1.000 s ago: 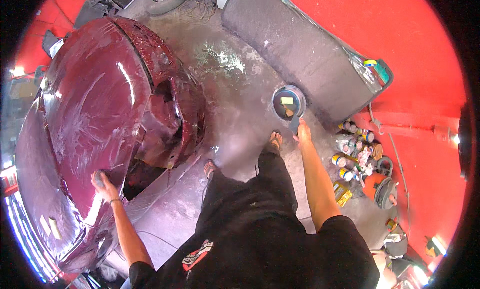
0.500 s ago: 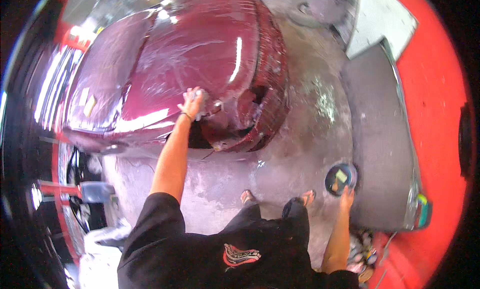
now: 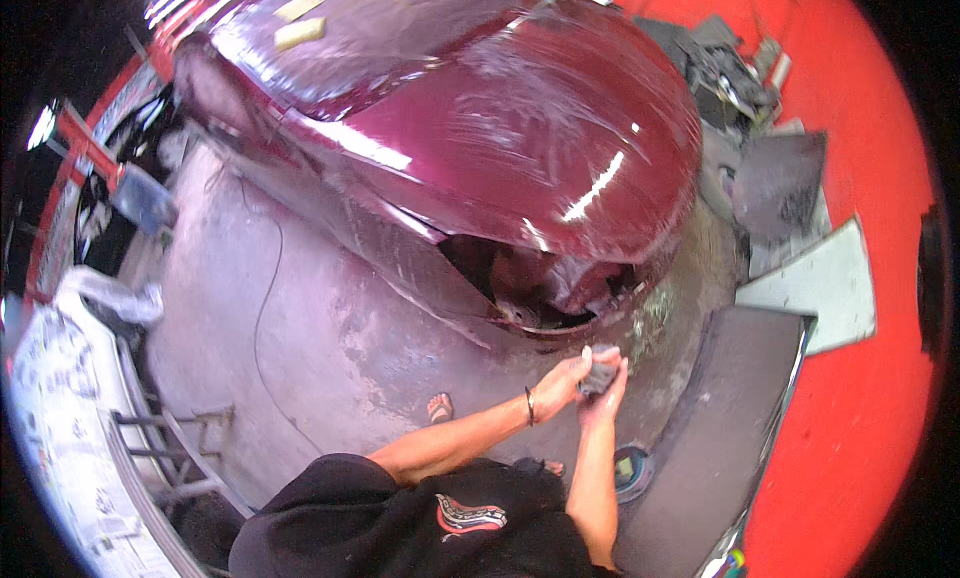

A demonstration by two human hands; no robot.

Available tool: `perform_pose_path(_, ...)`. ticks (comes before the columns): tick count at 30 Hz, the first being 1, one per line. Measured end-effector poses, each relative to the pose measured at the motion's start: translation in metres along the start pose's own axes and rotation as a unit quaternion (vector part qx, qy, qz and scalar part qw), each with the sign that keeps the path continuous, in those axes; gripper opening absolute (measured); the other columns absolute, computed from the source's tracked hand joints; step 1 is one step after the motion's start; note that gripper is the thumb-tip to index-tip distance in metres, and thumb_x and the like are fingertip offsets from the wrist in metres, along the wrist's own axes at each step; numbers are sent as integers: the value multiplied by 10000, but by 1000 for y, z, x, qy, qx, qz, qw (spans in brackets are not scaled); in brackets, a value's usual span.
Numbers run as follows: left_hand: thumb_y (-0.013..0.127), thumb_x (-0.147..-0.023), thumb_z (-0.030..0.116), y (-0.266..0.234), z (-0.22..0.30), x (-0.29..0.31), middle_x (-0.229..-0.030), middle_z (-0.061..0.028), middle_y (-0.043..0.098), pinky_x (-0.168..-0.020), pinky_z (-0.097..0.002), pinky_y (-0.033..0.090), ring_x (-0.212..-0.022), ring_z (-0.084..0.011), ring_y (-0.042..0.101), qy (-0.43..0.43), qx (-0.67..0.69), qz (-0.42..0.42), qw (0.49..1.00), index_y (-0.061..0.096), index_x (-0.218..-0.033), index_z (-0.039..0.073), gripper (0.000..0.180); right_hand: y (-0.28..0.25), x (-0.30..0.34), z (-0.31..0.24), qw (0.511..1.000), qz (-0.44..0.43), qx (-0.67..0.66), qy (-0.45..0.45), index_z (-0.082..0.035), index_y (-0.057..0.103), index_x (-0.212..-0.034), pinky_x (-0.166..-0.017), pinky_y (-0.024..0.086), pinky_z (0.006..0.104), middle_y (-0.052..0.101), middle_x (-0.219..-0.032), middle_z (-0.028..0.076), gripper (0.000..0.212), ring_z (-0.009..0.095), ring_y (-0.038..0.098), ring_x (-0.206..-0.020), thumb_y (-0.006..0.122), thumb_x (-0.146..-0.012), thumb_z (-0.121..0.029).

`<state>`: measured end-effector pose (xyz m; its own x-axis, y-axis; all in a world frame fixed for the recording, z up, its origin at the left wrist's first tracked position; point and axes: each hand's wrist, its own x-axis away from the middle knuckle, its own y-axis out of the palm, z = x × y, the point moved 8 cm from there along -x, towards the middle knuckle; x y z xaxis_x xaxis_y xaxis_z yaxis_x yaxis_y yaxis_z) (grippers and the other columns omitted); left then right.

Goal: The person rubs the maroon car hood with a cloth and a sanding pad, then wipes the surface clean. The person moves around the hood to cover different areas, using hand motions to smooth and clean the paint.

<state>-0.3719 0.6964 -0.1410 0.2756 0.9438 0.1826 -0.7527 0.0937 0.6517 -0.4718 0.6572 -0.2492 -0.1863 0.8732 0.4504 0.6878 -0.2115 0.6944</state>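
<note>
My left hand [image 3: 557, 390] and my right hand [image 3: 604, 403] meet in front of me, closed around a small grey folded piece [image 3: 598, 378]. Whether it is cloth or sanding paper I cannot tell. Beyond them stands a dark red car [image 3: 500, 148], its hood smeared with pale, wet-looking streaks. The hands are apart from the car, just short of an open headlight cavity [image 3: 560, 288] in its front corner. Beside my right forearm, a dark round bowl [image 3: 642, 483] on the floor holds a yellowish block.
Yellowish blocks, one a sponge [image 3: 300, 35], lie on the windshield. A long grey panel [image 3: 715, 418] lies to the right, with a white board [image 3: 830, 288] beyond it. A thin cable [image 3: 262, 328] crosses the floor. At left are a metal stand [image 3: 175, 438] and a paper-covered part [image 3: 75, 418].
My left hand has come off the hood and back toward me. My right hand has left the bowl and joined it at the grey piece. The view has turned.
</note>
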Motion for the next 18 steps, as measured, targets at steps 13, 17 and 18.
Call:
perform_pose_path(13,596,-1097,488,-146,271,88,-1641,-147,538,-1312,-463,346,-1526,-290,500,183,356,-74,914,476,-1614,15,711,375,-22,77,980,-196,30,37,-106,712,-1250,-983,613,463,761,-1185,50,405,264,747,-1088,455,-1155,-404)
perform_pose_path(17,570,-1101,458,-207,341,167,-1768,-152,337,-1331,-540,298,-1610,-300,368,282,275,-7,919,330,-1688,12,775,529,-43,89,961,-235,123,-75,-48,655,-1439,-1141,519,448,695,-1423,110,498,262,662,-1305,503,-1149,-424)
perform_pose_path(18,570,-1098,456,-228,344,185,-1779,-160,311,-1333,-552,290,-1618,-310,353,298,258,2,919,313,-1691,4,790,551,-60,96,955,-226,167,-94,-40,647,-1462,-1186,481,435,678,-1464,120,510,261,633,-1359,520,-1146,-420)
